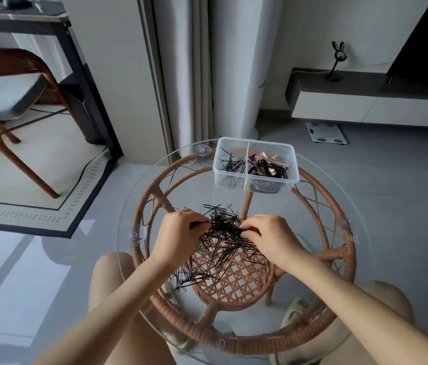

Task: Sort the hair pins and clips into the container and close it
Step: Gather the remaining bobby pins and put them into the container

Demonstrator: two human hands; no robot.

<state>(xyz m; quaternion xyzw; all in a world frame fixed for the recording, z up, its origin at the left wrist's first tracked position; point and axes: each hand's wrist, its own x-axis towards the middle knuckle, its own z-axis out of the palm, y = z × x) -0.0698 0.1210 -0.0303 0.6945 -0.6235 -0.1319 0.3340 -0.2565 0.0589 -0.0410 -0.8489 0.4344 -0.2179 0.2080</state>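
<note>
There are one clear container (268,143) with two compartments, one tabletop (194,185), one left hand (178,230), one right hand (269,233), and countless hair pins (224,234).

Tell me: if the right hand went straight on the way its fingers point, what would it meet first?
The pile of black hair pins, which the right hand is pinching at its edge; beyond it, probably the left hand.

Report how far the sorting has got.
Done: the container holds black pins in its left compartment and clips in its right. In hand: left hand and right hand both pinch pins in the loose pile on the glass table. Left: most of that pile, then closing; no lid is in view.
</note>
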